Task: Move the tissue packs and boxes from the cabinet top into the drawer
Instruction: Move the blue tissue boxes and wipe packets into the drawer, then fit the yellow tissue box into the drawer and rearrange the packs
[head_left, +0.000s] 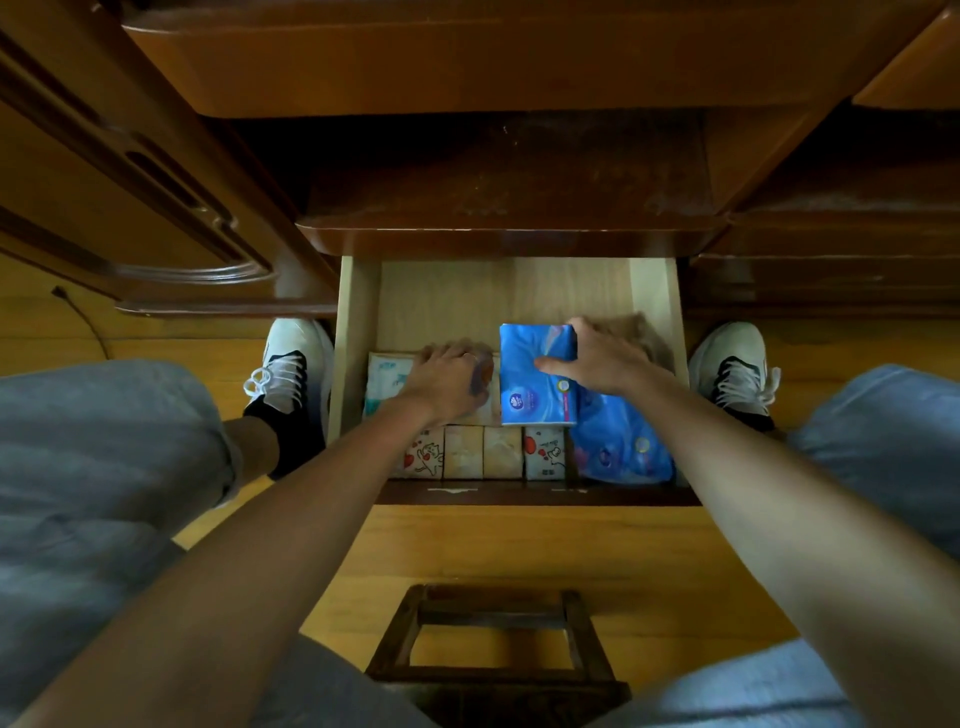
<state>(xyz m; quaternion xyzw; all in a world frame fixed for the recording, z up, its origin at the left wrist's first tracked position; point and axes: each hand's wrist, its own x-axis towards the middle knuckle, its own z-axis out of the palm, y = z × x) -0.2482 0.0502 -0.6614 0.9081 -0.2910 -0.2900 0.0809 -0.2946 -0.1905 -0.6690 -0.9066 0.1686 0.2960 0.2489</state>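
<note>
The light wooden drawer (358, 322) is pulled out below the dark cabinet top (509, 208). My right hand (597, 358) grips a blue tissue pack (535, 384) upright over the drawer's right half. Under it lies a larger blue pack (623, 447). My left hand (447, 379) lies palm down on a pale tissue pack (387, 379) at the drawer's left. Along the drawer's front stands a row of small packs (483, 452), two of them with red cartoon prints. The cabinet top shows nothing on it.
A small dark wooden stool (493, 639) is beneath me on the yellow wood floor. My knees in grey trousers and white shoes (291, 364) flank the drawer. A cabinet door (130, 171) hangs at the left. The drawer's back half shows bare wood.
</note>
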